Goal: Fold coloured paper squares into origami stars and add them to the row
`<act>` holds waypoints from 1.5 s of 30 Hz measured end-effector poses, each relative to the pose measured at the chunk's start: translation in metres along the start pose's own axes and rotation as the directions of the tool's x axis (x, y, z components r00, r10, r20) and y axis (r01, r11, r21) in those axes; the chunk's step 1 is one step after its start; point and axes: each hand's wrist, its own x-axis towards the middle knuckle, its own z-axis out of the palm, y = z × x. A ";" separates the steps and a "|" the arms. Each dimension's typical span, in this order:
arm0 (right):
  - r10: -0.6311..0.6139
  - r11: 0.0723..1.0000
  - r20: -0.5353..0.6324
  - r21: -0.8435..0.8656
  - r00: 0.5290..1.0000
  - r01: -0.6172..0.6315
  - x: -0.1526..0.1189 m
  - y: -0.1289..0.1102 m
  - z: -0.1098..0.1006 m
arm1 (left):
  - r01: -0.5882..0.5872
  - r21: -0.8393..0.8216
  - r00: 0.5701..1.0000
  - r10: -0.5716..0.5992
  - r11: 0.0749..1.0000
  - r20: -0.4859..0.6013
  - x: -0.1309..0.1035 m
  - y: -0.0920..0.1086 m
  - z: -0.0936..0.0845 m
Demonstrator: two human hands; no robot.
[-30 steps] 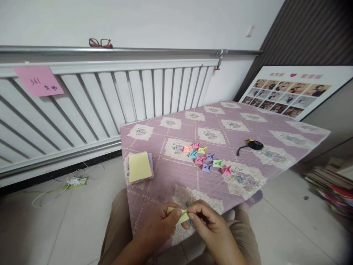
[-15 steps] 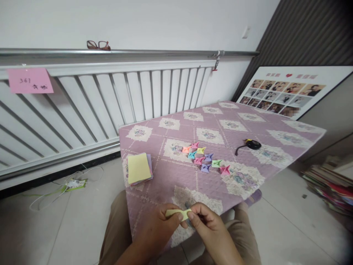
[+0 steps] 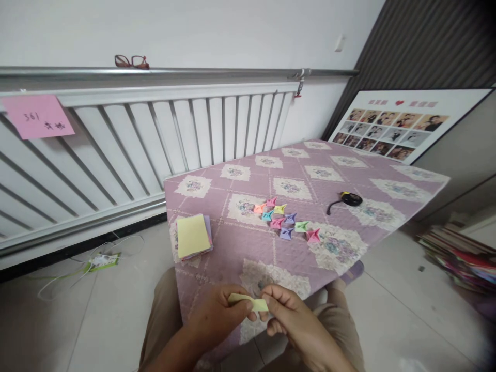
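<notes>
Trousers [image 3: 165,310]: tan, one leg at each side of the desk's near corner. Slipper [image 3: 354,272]: purple, on the floor, beyond the right knee.

Left hand [image 3: 219,312]: grip clamped on the strip, thumb on top, fingers beneath. Right hand [image 3: 296,315]: grip clamped on the same piece, thumb and forefinger together at its right end, remaining fingers curled below.

Strip [image 3: 259,305]: pale yellow paper, narrow, slightly bent; between both hands, above the near edge of the desk.

Desk [image 3: 228,253]: covered in lilac cloth with pale flowered diamonds.

Stack [image 3: 192,236]: paper sheets, yellow uppermost, purple and other colours showing at the edges; at the desk's left side, well apart from the hands.

Folded papers [image 3: 277,223]: nine, small, pointed; three pink, two purple, one each of orange, yellow, teal and green; close together in a slanting group, beyond the hands and right of the stack.

Black item [image 3: 352,199]: yellow at one end, cord-like tail to the left; right of the folded group.

Floor [image 3: 104,315]: pale tiles. Power strip [image 3: 103,262]: green-edged, on the floor at left. Pile [image 3: 453,258]: flat items, blurred, on the floor at right.

Radiator [image 3: 194,134]: white, behind the desk. Note [image 3: 39,117]: pink, marked "361", on the radiator. Glasses [image 3: 132,62]: brown-framed, on the pipe [image 3: 217,73] above. Photo board [image 3: 399,124]: black-edged, leaning beyond the desk's far right end.
</notes>
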 end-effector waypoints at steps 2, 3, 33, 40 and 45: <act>0.029 0.999 0.045 -0.035 0.999 -0.028 0.000 -0.002 0.000 | 0.009 0.053 1.000 -0.010 0.999 0.020 0.000 0.002 -0.002; 0.036 0.998 0.060 -0.057 0.998 -0.033 0.000 -0.003 -0.001 | 0.010 0.072 1.000 -0.012 0.997 0.028 -0.001 0.002 -0.003; 0.055 0.948 0.215 -0.317 0.975 0.016 0.003 -0.010 -0.014 | -0.085 0.187 0.992 0.066 0.979 0.109 0.000 0.003 -0.010; 0.086 0.989 0.271 -0.142 0.959 -0.048 0.005 -0.001 -0.017 | -0.186 0.217 0.975 0.154 0.958 0.158 -0.005 0.010 -0.012; 0.113 0.991 0.272 -0.097 0.956 -0.089 0.003 -0.002 -0.017 | -0.246 0.234 0.961 0.206 0.941 0.183 -0.005 0.010 -0.013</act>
